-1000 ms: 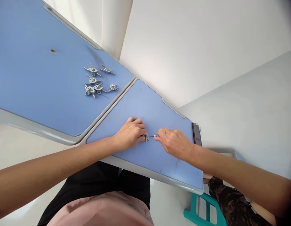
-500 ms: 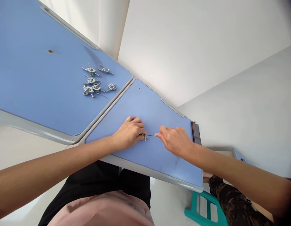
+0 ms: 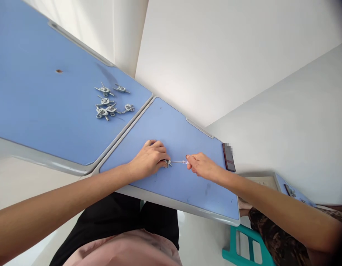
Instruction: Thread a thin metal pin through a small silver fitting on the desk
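My left hand is closed on a small silver metal fitting, pressed down on the blue desk; only its right end shows past my fingertips. My right hand grips the clear handle of a screwdriver. The thin shaft points left, and its tip meets the fitting beside my left fingers. Farther left, on the adjoining blue desk, lie several similar metal fittings with rods sticking out, loosely grouped.
A dark phone lies at the right edge of my desk. Beyond it are another desk with small items, a teal stool and a person in patterned dark clothing. A white wall rises behind the desks.
My right hand has shifted its grip on the screwdriver, so more of the clear handle shows. My left hand still holds the fitting. The whole view has shifted slightly.
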Demonstrator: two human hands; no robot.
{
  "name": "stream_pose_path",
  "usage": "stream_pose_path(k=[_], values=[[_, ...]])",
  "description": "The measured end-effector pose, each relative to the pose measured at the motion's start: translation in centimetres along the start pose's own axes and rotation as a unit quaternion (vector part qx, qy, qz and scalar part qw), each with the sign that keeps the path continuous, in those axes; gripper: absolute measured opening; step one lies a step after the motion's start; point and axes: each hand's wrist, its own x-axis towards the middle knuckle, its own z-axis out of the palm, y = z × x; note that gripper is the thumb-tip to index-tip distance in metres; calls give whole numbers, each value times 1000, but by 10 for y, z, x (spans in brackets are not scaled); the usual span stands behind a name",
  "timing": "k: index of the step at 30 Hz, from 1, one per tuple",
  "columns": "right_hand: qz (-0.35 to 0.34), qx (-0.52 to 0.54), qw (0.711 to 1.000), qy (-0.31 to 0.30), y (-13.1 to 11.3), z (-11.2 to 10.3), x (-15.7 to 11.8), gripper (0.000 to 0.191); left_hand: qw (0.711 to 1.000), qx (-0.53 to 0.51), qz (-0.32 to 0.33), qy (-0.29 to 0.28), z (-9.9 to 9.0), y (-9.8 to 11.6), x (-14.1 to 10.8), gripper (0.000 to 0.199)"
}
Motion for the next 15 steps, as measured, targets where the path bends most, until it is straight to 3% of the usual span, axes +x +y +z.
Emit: stream_pose_path(k=[3,6,10,12,15], values=[[33,180,982,-46,23,3,-1,40,1000,6,4,-6,-1,0,-3,12],[16,254,967,-28,46,18,-7,37,1000,7,1,-13,-2,1,-3,18],[-52,79,987,132,61,50,-4,31,999,18,-17,-26,-8,1,-3,28],[-64,-21,973,223,62,66,1,27,998,30,-16,-45,-12,3,-6,34],[-55,-83,948,301,57,89,-2,24,995,59,-5,-76,-15,13,-14,31]])
